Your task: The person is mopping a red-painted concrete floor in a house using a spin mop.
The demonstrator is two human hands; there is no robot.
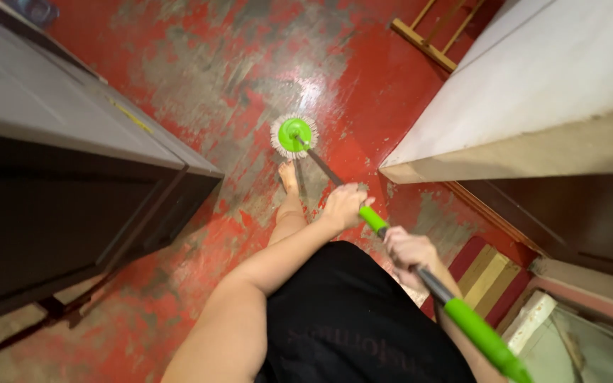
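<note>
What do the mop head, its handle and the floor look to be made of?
Mop head: a glossy green disc, likely plastic, ringed with pale fringe, probably yarn or microfibre. Handle: a dark, slightly shiny shaft, possibly metal, with smooth green sleeves that look plastic. Floor: red paint worn to grey patches, probably concrete; the glare suggests wet or glossy.

A dark cabinet (72, 198) stands left, a white counter (533, 92) right, striped mat (487, 276) below.
</note>
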